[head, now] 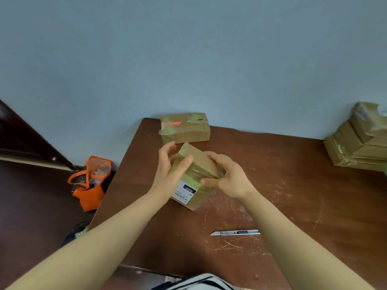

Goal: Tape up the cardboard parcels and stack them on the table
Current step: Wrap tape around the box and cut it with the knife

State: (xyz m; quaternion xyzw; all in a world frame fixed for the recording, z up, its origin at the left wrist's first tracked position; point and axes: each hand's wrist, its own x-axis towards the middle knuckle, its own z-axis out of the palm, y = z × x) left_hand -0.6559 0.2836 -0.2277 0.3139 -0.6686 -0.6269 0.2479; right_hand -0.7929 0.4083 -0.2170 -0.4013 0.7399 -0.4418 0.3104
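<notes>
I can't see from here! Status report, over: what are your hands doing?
Left hand and right hand grip the parcel, tilted over the table. A second parcel by the wall, stack far right. A knife nearby, clear of the hands.

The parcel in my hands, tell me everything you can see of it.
The parcel is a brown cardboard box wrapped in glossy clear tape, with a white printed label on its near face. It is tilted over the table. The left hand holds its left side, thumb across the top; the right hand grips its right edge.
</notes>
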